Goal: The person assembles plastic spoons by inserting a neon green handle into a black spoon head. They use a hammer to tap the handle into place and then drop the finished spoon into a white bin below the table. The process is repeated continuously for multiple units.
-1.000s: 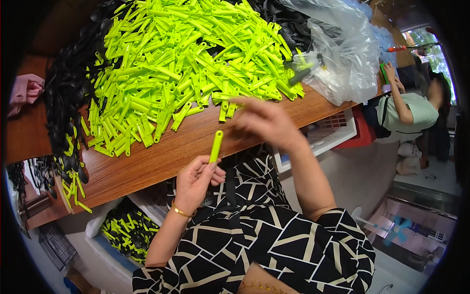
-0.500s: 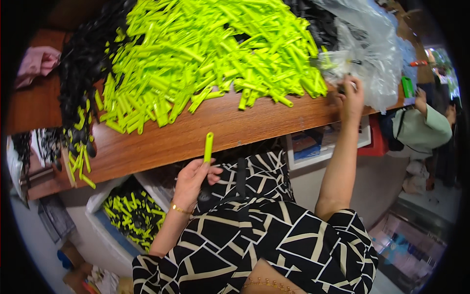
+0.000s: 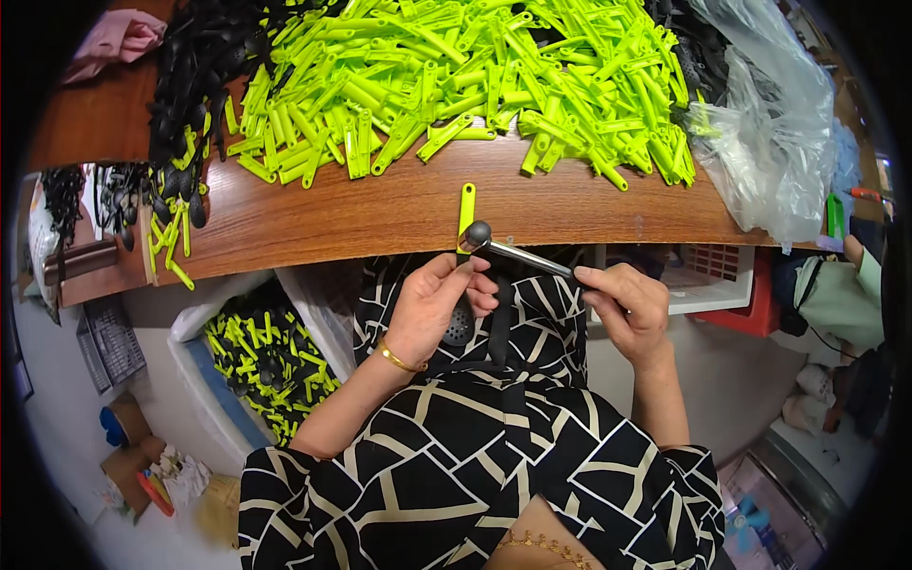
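Note:
My left hand (image 3: 439, 302) is closed around a small skimmer, holding it where handle and head meet. Its flat lime-green handle (image 3: 466, 207) points up and away from me, and its black perforated head (image 3: 460, 325) hangs below my fingers. In my right hand (image 3: 629, 309) I grip the end of a small hammer (image 3: 528, 258) with a metal shaft and a round black tip. The hammer's head lies over the lower end of the green handle; whether they touch I cannot tell. Beyond them, a big heap of loose lime-green handles (image 3: 380, 95) covers the table.
The brown wooden table (image 3: 361, 220) runs across in front of me. Black pieces (image 3: 195, 76) are piled at the left, and a clear plastic bag (image 3: 765, 142) lies at the right. A lined box of green-and-black pieces (image 3: 271, 366) stands below left; a white crate (image 3: 682, 300) sits under the table.
My right hand has come from the plastic bag at the table's right to the middle, now with the hammer over the skimmer's handle. The heap appears higher in view.

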The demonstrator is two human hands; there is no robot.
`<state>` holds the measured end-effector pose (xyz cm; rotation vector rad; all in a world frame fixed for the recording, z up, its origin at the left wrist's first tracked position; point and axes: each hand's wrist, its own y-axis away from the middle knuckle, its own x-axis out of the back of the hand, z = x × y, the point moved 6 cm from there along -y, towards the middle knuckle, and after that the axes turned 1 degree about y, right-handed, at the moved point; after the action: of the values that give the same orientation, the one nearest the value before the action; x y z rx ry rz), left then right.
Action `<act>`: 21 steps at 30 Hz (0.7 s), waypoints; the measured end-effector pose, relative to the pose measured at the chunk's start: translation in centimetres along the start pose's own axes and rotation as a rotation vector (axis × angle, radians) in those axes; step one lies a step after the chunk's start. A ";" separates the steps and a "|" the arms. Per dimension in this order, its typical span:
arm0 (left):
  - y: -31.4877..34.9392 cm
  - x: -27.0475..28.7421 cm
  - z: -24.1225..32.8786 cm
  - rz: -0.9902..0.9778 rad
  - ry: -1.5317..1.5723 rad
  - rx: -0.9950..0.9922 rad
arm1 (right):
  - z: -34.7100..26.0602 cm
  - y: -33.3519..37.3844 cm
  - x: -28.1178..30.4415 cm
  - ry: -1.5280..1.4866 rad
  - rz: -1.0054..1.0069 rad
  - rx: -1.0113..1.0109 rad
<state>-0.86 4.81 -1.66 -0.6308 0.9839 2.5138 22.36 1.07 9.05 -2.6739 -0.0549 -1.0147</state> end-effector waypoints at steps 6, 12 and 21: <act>-0.2 -0.3 -0.5 0.071 -0.008 -0.014 | -0.2 -0.2 -0.1 0.135 0.006 0.152; 0.2 -0.6 -0.2 0.109 -0.001 -0.028 | 0.0 -0.2 0.9 -0.010 0.156 0.178; 0.2 -0.3 -1.1 -0.065 0.501 0.100 | 3.8 1.3 -0.1 -0.061 0.130 -0.093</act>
<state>-0.43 3.89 -2.10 -1.2751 1.2189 2.2747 24.93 0.89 5.98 -2.7509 0.1553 -0.9164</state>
